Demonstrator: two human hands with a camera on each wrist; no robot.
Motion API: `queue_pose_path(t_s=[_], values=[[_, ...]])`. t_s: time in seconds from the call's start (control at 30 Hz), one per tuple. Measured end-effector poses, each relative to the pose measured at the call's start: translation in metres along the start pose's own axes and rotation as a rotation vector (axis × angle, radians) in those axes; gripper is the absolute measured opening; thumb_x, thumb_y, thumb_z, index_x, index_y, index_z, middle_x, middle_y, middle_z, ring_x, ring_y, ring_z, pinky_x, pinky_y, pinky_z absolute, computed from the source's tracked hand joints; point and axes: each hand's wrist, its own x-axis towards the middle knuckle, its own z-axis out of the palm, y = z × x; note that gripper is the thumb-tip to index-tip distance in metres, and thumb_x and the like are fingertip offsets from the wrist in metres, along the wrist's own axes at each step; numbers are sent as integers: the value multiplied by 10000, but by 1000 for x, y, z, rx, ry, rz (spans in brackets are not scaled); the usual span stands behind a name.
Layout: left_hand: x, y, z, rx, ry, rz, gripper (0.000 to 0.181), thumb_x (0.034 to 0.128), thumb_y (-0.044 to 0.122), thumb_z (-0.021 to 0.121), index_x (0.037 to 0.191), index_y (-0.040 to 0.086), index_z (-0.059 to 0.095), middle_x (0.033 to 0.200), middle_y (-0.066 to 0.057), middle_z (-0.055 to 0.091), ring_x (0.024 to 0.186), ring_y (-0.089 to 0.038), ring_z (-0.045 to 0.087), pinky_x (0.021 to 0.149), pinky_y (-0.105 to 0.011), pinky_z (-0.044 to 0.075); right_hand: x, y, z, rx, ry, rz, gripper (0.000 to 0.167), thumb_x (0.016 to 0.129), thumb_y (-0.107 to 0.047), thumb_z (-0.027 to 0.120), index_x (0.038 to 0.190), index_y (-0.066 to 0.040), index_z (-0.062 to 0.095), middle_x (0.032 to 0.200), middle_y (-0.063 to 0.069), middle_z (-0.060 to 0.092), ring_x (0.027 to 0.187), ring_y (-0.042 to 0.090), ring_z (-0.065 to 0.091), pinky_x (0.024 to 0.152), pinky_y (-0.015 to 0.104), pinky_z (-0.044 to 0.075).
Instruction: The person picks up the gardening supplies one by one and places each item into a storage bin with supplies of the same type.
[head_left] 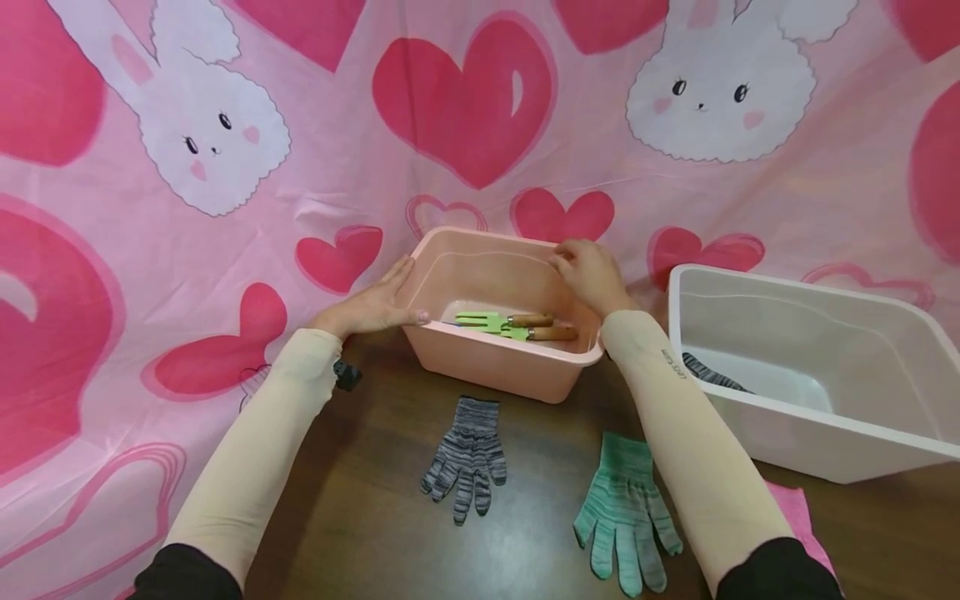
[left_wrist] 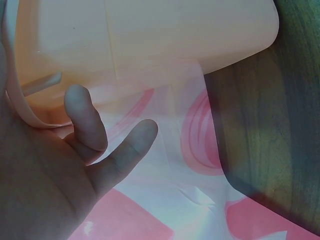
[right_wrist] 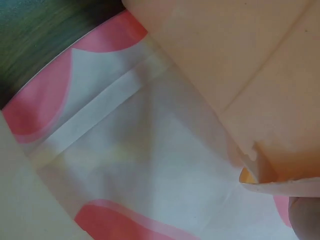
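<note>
My left hand holds the left end of a pink plastic bin, thumb on the front rim and fingers along the outer side. Two of its fingers show outside the wall in the left wrist view. At the back right rim, my right hand grips the bin with bent fingers; the right wrist view catches only a fingertip by the rim. Inside lie small garden tools, including a light green hand fork with a wooden handle and another wooden-handled green tool.
A larger off-white bin stands right, with a dark striped knitted item inside. In front lie a grey striped glove, a green glove and a pink piece partly behind my right forearm. A heart-and-rabbit cloth hangs behind.
</note>
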Motion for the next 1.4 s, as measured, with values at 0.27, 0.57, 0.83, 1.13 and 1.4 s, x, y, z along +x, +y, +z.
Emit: queue_pose_path(t_s=[0.27, 0.57, 0.83, 1.13, 1.4], values=[[0, -1, 2, 13, 3, 5, 1177, 848, 573, 716, 1625, 106, -35, 1688, -77, -64, 1533, -276, 0, 1188, -522, 202, -6, -10, -6, 10, 50, 25, 263, 987, -144, 633, 1185, 20, 693, 1090, 203, 689, 995, 369, 604, 911, 511, 477], [1, -1, 1, -7, 9, -1, 1180, 844, 553, 732, 1627, 109, -32, 1688, -82, -50, 1530, -300, 14, 1173, -554, 225, -23, -36, -24, 70, 48, 80, 305, 991, -167, 618, 1238, 3, 671, 1103, 201, 695, 940, 347, 643, 825, 484, 544], [3, -3, 2, 0, 9, 13, 1159, 864, 527, 721, 1622, 92, -39, 1685, -113, -49, 1530, -311, 14, 1180, -556, 202, -59, -62, -42, 95, 18, 110, 331, 1003, -213, 601, 1300, -77, 656, 1154, 138, 671, 926, 298, 599, 770, 435, 564], [5, -7, 2, 13, 9, 23, 1144, 889, 514, 704, 1611, 54, -55, 1684, -111, -70, 1532, -290, -18, 1201, -516, 153, -124, -66, -52, 101, 46, 13, 300, 985, -190, 644, 1249, -59, 696, 1004, 117, 704, 713, 244, 572, 608, 373, 493], [6, -6, 1, -1, 8, 37, 1147, 880, 516, 712, 1611, 42, -34, 1682, -136, -58, 1533, -297, -12, 1201, -519, 147, -193, -45, -57, 31, 19, 44, 274, 961, -153, 690, 1223, -73, 702, 823, 26, 632, 637, 189, 494, 581, 352, 448]])
